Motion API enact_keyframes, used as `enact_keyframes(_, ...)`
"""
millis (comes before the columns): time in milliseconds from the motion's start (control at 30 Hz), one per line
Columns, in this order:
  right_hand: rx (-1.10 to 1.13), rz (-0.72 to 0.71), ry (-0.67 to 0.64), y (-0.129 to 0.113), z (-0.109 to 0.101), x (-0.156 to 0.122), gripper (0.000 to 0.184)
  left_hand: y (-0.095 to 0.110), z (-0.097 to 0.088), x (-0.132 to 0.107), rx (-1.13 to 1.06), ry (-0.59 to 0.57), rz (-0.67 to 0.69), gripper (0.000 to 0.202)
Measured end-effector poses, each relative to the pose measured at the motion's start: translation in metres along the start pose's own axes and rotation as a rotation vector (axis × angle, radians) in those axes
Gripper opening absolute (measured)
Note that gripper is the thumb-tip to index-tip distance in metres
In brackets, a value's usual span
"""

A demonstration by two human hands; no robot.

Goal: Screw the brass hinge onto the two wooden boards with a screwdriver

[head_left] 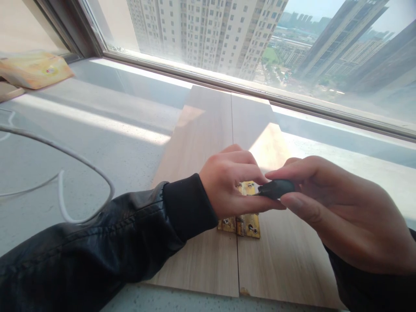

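Note:
A short black-handled screwdriver [277,189] is pinched between the thumb and fingers of my right hand [338,208]. Around the front of its handle, the thumb and index finger of my left hand [230,182] close from either side. The tool lies over a worn brass-coloured hinge [251,230], which spans the seam between two pale wooden boards [208,255]. Screws show in the hinge's near holes, one of them standing tilted on the right leaf. My left hand covers much of the hinge, and the screwdriver's tip is hidden.
The boards rest on a speckled white sill [130,164], reaching back to the window frame [182,78]. A white cable [81,162] loops at the left. In the far left corner lies a yellow-orange packet [39,69]. The near board edge is chipped at the seam.

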State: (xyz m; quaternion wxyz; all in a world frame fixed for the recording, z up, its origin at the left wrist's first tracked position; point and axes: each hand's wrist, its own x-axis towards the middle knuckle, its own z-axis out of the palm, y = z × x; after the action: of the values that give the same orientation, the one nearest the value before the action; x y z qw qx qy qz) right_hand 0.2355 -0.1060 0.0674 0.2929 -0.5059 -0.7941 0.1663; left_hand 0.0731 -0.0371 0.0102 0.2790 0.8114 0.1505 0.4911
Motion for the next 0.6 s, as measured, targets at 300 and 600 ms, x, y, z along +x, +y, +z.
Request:
enact_keyframes(300, 0.014, 0.014, 0.053, -0.002, 0.009, -0.003, 0.014, -0.004, -0.005, 0.000, -0.031, -0.108, 0.041, 0.019)
enact_keyframes(600, 0.022, 0.039, 0.147, 0.000, 0.019, -0.011, 0.014, -0.016, -0.005, 0.006, -0.072, -0.167, 0.187, 0.021)
